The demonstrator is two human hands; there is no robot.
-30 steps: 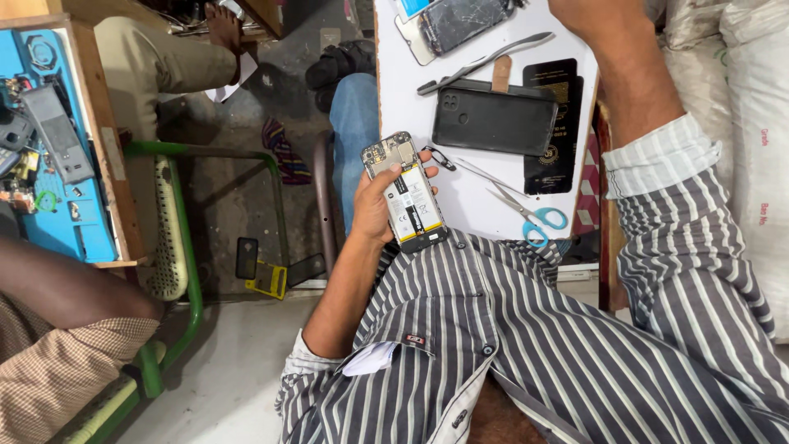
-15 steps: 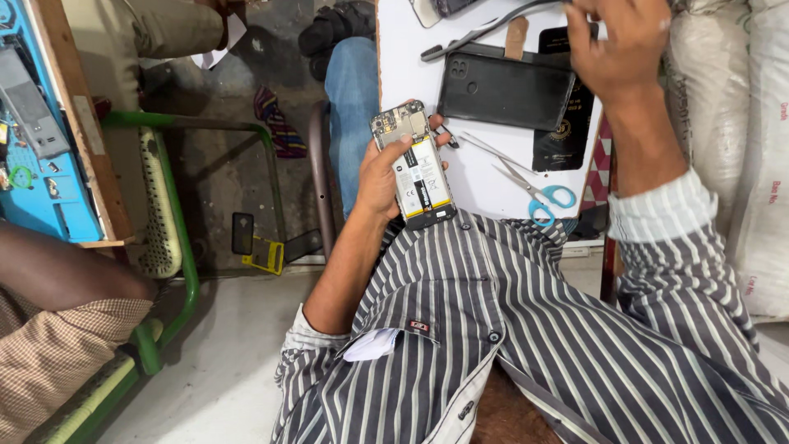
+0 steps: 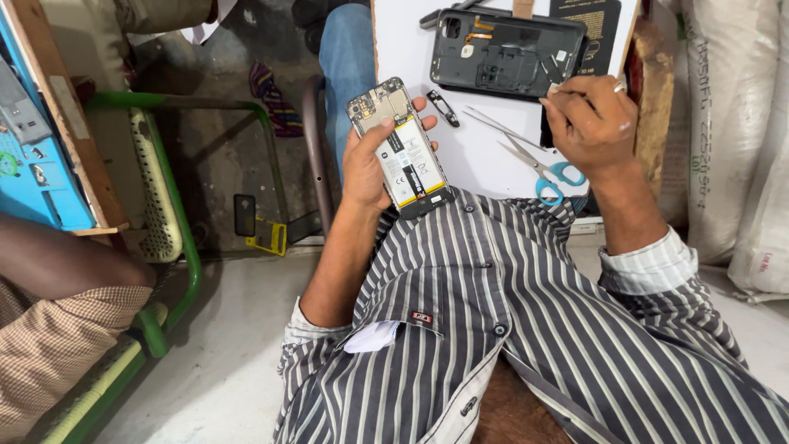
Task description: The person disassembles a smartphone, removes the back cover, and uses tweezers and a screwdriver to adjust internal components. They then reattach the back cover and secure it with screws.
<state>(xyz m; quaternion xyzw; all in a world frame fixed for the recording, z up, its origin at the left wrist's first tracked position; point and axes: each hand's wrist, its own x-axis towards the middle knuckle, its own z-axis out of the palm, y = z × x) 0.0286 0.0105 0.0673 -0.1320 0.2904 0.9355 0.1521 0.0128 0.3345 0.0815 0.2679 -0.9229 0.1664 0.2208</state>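
My left hand (image 3: 362, 168) grips an opened phone (image 3: 403, 148) with its back off, showing the battery and circuit board, just above my striped shirt. My right hand (image 3: 592, 123) is closed, pinching a thin small tool whose tip touches the right edge of a black phone back cover (image 3: 505, 53). The cover lies inside-up on a white board (image 3: 485, 156). Blue-handled scissors (image 3: 542, 160) lie on the board just under my right hand. A small black bracket (image 3: 442, 107) lies between the phone and the cover.
A black flat box (image 3: 588, 16) sits at the board's far end. Another person's jeans leg (image 3: 345, 57) is beyond the phone. A green chair frame (image 3: 185, 238), a blue board (image 3: 33, 189) and another person's arm (image 3: 66, 263) are left. White sacks (image 3: 731, 123) stand right.
My right hand has drawn back from the far end of the board to the edge of the back cover. The left hand still holds the opened phone.
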